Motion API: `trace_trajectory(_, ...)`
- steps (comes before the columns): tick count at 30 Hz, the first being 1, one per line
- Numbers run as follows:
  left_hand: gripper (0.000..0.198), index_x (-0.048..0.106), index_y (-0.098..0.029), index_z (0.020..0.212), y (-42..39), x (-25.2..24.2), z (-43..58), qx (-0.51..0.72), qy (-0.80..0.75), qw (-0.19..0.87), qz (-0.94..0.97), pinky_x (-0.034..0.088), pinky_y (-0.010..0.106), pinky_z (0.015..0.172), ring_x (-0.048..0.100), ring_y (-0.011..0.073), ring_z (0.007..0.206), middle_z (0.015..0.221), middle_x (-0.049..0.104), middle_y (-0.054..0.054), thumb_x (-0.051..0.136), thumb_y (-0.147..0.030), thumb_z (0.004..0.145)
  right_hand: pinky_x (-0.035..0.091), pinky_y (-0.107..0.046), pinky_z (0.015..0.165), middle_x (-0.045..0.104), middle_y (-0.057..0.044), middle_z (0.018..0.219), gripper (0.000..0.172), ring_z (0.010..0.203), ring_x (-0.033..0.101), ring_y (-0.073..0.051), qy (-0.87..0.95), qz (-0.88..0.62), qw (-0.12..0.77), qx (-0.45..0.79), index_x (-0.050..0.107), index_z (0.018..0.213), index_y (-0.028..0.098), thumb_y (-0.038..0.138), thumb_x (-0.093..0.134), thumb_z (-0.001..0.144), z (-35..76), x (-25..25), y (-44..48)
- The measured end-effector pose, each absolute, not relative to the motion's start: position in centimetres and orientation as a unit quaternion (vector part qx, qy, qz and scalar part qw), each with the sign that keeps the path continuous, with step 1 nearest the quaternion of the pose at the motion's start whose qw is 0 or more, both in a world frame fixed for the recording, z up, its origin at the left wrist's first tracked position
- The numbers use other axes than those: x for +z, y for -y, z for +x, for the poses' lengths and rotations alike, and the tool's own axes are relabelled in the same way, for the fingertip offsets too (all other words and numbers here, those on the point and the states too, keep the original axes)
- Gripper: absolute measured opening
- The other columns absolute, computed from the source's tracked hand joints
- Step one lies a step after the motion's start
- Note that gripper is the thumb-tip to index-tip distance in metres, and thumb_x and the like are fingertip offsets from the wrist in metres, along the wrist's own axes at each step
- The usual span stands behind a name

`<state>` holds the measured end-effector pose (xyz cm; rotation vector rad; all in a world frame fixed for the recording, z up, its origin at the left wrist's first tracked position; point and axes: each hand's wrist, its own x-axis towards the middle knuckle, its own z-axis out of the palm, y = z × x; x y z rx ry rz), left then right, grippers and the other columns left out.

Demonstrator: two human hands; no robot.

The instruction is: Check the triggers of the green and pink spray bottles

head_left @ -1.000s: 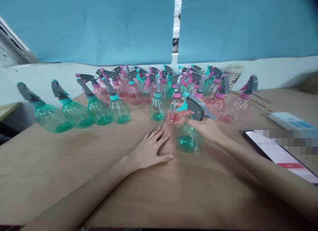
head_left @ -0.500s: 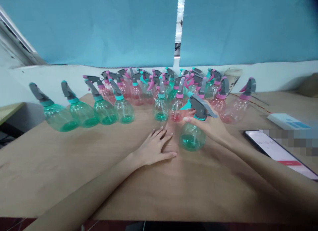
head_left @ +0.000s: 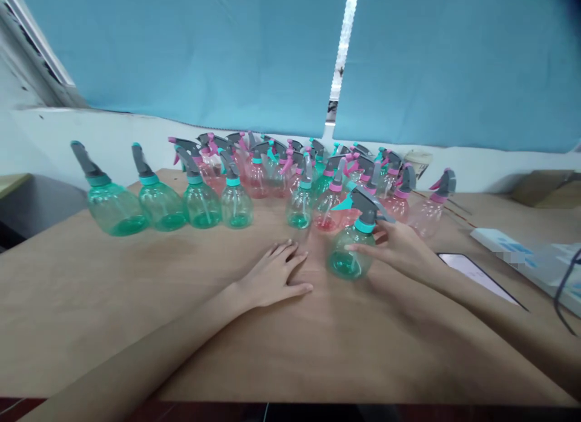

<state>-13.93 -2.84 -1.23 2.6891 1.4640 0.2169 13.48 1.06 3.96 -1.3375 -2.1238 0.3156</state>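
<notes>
My right hand (head_left: 399, 246) grips a green spray bottle (head_left: 351, 252) from its right side, thumb across the round body just below the turquoise collar. The bottle is upright with its nozzle pointing left; whether its base touches the table cannot be made out. Flat on the wooden table, my left hand (head_left: 275, 273) lies open with fingers spread, holding nothing. Behind the held bottle stand another green spray bottle (head_left: 299, 207) and a pink spray bottle (head_left: 325, 213). To the left is a spaced row of green spray bottles, among them one nearest the row's right end (head_left: 236, 207).
Several pink and green spray bottles crowd the back of the table (head_left: 204, 355), partly hiding one another. On the right lie a phone (head_left: 481, 276) and a white-and-blue box (head_left: 503, 249). A paper cup (head_left: 416, 161) stands behind, near a cardboard box (head_left: 554, 186).
My right hand has shifted from the held bottle's neck to its body. The camera view has turned slightly. My left hand remains flat on the table.
</notes>
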Motion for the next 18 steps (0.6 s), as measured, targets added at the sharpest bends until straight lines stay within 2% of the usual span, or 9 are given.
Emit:
trace_trajectory(10,0.062,0.046,-0.016,0.138,6.7,-0.4,-22.5,0.059,-0.535,-0.007,0.843,0.029,0.046,0.11,0.034,0.0301,0.137,0.146,0.041,0.016,0.035,-0.058,0.094,0.049,-0.037,0.068,0.068,-0.006,0.086,0.043,0.076,0.064,-0.024,0.835,-0.422,0.307,0.174,0.062,0.092,0.02,0.057,0.069,0.069,2.2,4.6,-4.2)
trace_trajectory(14,0.058,0.05,-0.016,0.134,7.7,-0.6,-25.3,0.081,-0.556,-0.008,0.827,0.031,0.044,0.11,0.037,0.0286,0.135,0.144,0.045,0.014,0.037,-0.056,0.094,0.048,-0.038,0.072,0.067,-0.01,0.091,0.052,0.084,0.063,-0.027,0.835,-0.424,0.324,0.136,0.06,0.102,0.018,0.058,0.069,0.069,-1.9,4.5,-6.3)
trace_trajectory(18,0.055,0.05,-0.018,0.133,7.9,-1.0,-26.2,0.107,-0.556,-0.002,0.824,0.031,0.042,0.11,0.036,0.0268,0.135,0.143,0.045,0.012,0.038,-0.055,0.094,0.046,-0.038,0.07,0.066,-0.012,0.09,0.055,0.084,0.063,-0.028,0.838,-0.434,0.314,0.107,0.059,0.105,0.016,0.059,0.064,0.072,-3.8,4.4,-8.0)
